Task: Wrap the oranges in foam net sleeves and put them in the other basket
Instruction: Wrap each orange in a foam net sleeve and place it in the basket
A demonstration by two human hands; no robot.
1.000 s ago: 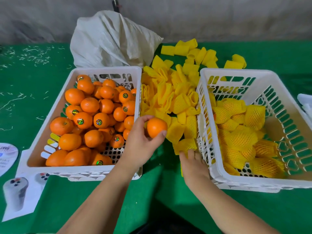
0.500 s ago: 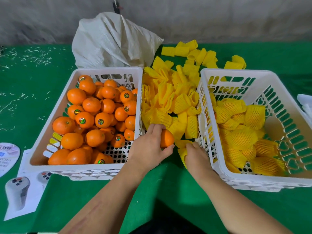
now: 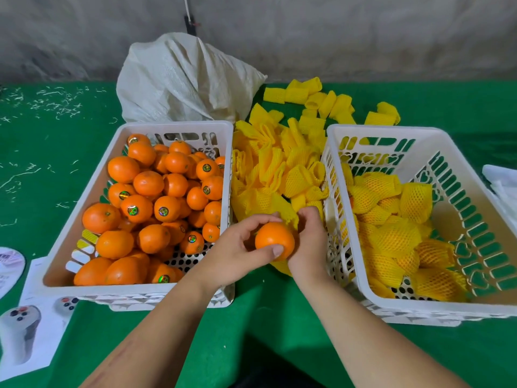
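Both hands meet low in the centre of the frame, in the gap between the two baskets. In the last second the left hand (image 3: 237, 247) has carried its orange (image 3: 274, 240) down from above the sleeve pile to meet the right hand (image 3: 309, 239), which has lifted a foam net sleeve (image 3: 285, 217) off the near edge of that pile. My reading is that picking is over and sleeving is about to start; the fruit does not yet look to be inside the net.

By size, then: the green table (image 3: 42, 135) fills the frame, a pale sack (image 3: 184, 82) slumps at upper centre, the left basket (image 3: 84, 191) of bare oranges sits at centre left, and the right basket (image 3: 475, 191) of wrapped fruit at centre right. Between them spreads the pile of loose yellow sleeves (image 3: 279, 163).

Left forearm comes in from the bottom left, wrist bent, thumb across the near face of the orange and fingers curled over its far side, so it is firmly gripped. Right forearm comes in from the bottom right, the back of the hand toward the camera and fingers curled around the sleeve, which shows yellow above the fruit and below the wrist. How wide the sleeve mouth is held I cannot tell.
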